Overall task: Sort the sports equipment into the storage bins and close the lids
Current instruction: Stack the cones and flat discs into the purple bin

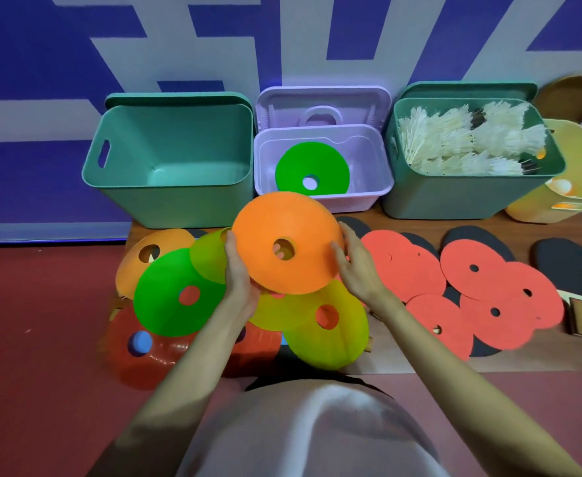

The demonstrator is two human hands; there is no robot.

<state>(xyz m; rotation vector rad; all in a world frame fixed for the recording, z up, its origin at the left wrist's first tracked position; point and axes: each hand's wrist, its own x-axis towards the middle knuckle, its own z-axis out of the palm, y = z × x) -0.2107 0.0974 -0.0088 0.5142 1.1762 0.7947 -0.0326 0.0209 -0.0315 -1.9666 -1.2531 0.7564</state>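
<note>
item — orange cone (pixel 288 242), a flat disc with a centre hole, held in the air between both hands, just in front of the lilac bin (pixel 322 166) and above the loose cones on the mat (pixel 420 363).

hands — left hand (pixel 239 273) curled round the cone's left rim, thumb on top; right hand (pixel 355 263) set against the right rim, fingers lightly bent round the edge. the cone is gripped by both.

destination — lilac bin, lid (pixel 322 105) propped open behind it; one green cone (pixel 312 168) already lies inside. the empty green bin (pixel 169 163) stands to its left, the shuttlecock bin (pixel 472 156) to its right, and a yellow bin (pixel 565 187) holding balls at the far right.

remaining stock — green (pixel 176 294), yellow (pixel 327 325), orange (pixel 152 256) and red (pixel 138 349) cones overlapping on the mat; paddles (pixel 503 287) spread to the right.

handling note — the cone is best carried forward level, cleared over the front wall of the lilac bin, and lowered dome-up onto the green cone so the two nest. the rim should be released only once it is seated, since a tilted drop is likely to leave it leaning on the wall and spoil later stacking. lids are judged to be closed last.
</note>
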